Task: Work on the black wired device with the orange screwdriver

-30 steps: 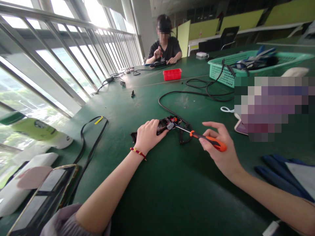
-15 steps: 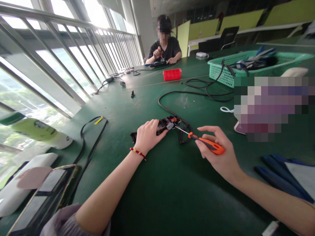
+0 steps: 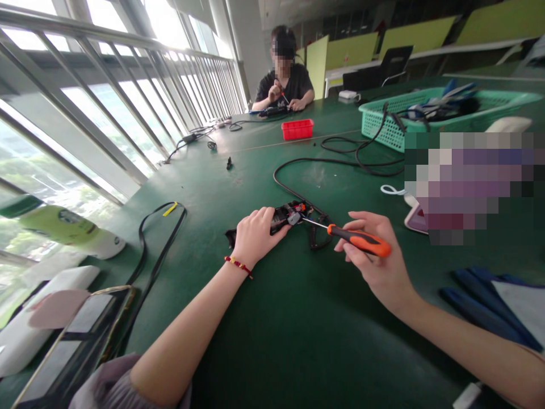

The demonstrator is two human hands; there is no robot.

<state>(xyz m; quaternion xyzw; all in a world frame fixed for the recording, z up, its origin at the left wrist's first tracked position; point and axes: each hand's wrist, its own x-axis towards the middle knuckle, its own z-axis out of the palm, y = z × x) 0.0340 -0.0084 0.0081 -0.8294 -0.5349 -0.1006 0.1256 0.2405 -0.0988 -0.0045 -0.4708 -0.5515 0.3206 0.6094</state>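
Observation:
My left hand point(image 3: 256, 236) is wrapped over a black device with exposed inner parts point(image 3: 283, 216) and presses it on the green table. A grey piece point(image 3: 293, 218) and a small red part show beside my thumb. My right hand point(image 3: 377, 255) holds an orange and black screwdriver point(image 3: 361, 240) by its handle. The thin shaft points left, and its tip reaches the device's wires near the grey piece; exact contact is too small to tell. A black cable point(image 3: 293, 161) runs from the device's right end.
Ahead sit a red tray point(image 3: 297, 129) and a green basket point(image 3: 383, 128) holding tools. Across the table a person point(image 3: 285, 79) works. At left lie a bottle point(image 3: 70, 227), a black strap point(image 3: 142, 244) and a phone point(image 3: 63, 352); blue gloves point(image 3: 489, 301) lie right.
The screwdriver handle has tilted up closer to level, and the fingers of my right hand have shifted around it. My left hand and the device have stayed in place.

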